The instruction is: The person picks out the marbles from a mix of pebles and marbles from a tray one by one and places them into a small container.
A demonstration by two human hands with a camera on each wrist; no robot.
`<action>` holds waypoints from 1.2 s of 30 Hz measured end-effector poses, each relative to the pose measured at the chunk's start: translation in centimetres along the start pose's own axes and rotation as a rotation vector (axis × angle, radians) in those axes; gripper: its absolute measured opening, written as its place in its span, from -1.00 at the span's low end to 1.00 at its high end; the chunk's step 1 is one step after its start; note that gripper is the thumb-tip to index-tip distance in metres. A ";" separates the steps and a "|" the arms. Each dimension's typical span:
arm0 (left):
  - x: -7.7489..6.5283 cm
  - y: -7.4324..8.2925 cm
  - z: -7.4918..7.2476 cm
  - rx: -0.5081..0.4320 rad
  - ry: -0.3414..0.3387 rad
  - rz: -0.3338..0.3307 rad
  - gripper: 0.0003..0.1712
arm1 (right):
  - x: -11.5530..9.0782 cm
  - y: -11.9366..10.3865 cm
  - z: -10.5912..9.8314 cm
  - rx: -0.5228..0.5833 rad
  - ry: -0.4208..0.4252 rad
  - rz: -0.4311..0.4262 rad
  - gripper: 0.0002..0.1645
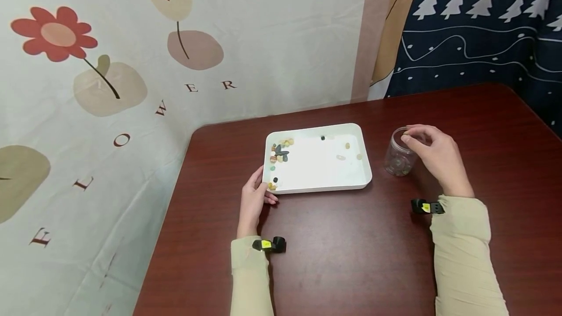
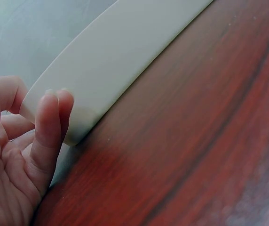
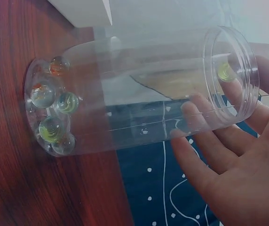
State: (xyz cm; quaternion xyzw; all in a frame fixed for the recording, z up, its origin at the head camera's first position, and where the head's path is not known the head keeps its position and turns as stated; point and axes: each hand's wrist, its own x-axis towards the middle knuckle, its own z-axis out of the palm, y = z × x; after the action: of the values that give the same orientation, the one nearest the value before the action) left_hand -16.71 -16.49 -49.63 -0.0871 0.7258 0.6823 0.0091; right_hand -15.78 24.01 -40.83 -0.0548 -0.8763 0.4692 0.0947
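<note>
A white rectangular tray (image 1: 316, 191) lies on the table, with colourful pebbles (image 1: 279, 151) clustered at its left end. My left hand (image 1: 252, 196) grips the tray's near left corner; in the left wrist view, fingertips (image 2: 50, 108) press against its outer wall. To the right of the tray stands a clear jar (image 1: 398, 159), upright and without a lid. Several glass marbles (image 3: 50, 128) rest on its bottom. My right hand (image 1: 436, 157) is over the jar's mouth and pinches a yellow-green marble (image 3: 226, 72) just inside the rim.
A few scattered small pieces, among them a dark one (image 1: 322, 138) and a yellowish one (image 1: 347, 146), lie in the tray's right half. Behind the reddish-brown table (image 1: 342, 247) hang a pale flower-print cloth (image 1: 281, 23) and a dark blue tree-print cloth (image 1: 474, 48).
</note>
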 end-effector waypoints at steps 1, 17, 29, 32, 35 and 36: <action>0.0 0.0 0.0 -0.002 0.002 -0.003 -0.40 | 0.0 0.0 0.0 0.001 0.000 -0.001 -0.45; 0.1 0.0 0.0 0.009 0.001 -0.013 -0.40 | 0.0 -0.1 -0.1 0.013 -0.006 -0.006 -0.50; 0.2 -0.1 0.0 -0.003 0.006 -0.004 -0.39 | 0.1 -0.1 -0.2 -0.004 0.013 -0.006 -0.47; 0.2 -0.1 0.0 0.000 0.006 -0.011 -0.39 | 0.1 -0.2 -0.2 -0.006 0.019 -0.007 -0.47; 0.2 -0.1 0.0 0.002 0.003 -0.012 -0.40 | 0.0 -0.3 -0.3 -0.002 0.024 -0.007 -0.47; 0.2 -0.1 0.0 0.002 0.002 -0.012 -0.40 | -0.1 -0.3 -0.3 -0.003 0.025 -0.006 -0.47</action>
State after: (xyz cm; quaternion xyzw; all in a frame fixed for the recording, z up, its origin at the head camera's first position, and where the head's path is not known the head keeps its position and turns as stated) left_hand -16.86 -16.53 -49.71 -0.0921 0.7260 0.6814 0.0128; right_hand -15.65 24.10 -40.39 -0.0583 -0.8760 0.4667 0.1071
